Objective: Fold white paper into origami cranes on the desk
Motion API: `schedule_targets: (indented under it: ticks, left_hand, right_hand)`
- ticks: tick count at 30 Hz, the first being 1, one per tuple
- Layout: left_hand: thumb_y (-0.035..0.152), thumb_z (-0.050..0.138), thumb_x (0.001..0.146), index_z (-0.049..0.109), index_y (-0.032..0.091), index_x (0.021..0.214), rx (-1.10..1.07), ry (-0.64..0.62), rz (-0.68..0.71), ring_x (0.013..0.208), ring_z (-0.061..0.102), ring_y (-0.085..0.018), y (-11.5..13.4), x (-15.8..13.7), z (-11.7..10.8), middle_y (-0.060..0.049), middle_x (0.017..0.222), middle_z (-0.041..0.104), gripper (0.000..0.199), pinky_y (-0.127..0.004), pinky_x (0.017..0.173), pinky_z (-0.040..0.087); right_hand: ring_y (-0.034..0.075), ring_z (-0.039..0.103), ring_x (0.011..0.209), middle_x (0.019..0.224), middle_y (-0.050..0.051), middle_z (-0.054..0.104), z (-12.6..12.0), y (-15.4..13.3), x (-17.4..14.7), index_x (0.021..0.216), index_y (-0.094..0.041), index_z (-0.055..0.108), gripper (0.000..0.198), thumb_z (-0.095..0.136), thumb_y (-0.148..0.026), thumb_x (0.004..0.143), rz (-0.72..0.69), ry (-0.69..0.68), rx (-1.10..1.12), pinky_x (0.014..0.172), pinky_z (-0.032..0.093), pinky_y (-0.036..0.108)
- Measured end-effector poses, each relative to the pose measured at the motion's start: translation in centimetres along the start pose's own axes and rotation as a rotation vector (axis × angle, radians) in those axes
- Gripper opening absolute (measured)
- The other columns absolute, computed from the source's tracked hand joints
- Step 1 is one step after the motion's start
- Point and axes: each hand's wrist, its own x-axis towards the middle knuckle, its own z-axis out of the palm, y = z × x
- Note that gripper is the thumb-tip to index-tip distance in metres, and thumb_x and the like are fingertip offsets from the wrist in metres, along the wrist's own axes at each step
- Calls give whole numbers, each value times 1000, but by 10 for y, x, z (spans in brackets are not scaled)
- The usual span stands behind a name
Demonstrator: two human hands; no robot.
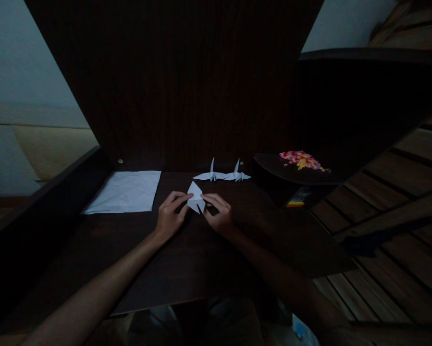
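Between my two hands is a small piece of folded white paper, pointed at the top and split by a slit at the lower end. My left hand pinches its left edge with thumb and fingers. On the opposite edge, my right hand grips it the same way, its lower fingers partly hidden. Just beyond the hands, two white origami cranes stand side by side, a left crane and a right crane, their wings touching or overlapping.
A creased stack of white paper sheets lies at the left of the dark desk. To the right, a low curved shelf bears a heap of small pink, red and yellow pieces. A tall dark panel rises behind.
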Motion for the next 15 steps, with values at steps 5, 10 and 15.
schedule_targets:
  ticks: [5, 10, 15]
  left_hand:
    - [26, 60, 82, 71, 22, 87, 26, 46, -14, 93, 57, -21, 4, 1, -1, -6, 95, 61, 12, -36, 87, 46]
    - [36, 64, 79, 67, 18, 83, -176, -66, -234, 78, 60, -19, 4, 3, 0, -3, 82, 67, 19, -33, 77, 48]
    - [44, 71, 71, 65, 16, 81, -476, -185, -463, 69, 62, -18, 2, 5, 3, -3, 77, 69, 30, -29, 66, 50]
  right_hand:
    - [22, 59, 98, 102, 8, 63, -1, -8, 2, 106, -26, 68, 26, 62, -23, 81, 0, 51, -7, 87, 51, 39]
    - [20, 59, 92, 100, 8, 61, 3, -7, 1, 100, -22, 66, 22, 63, -31, 80, 112, 72, 84, 71, 54, 30]
    - [13, 59, 62, 72, 1, 61, 6, -2, 3, 84, -19, 60, 24, 65, -42, 76, 390, 28, 363, 50, 50, 23]
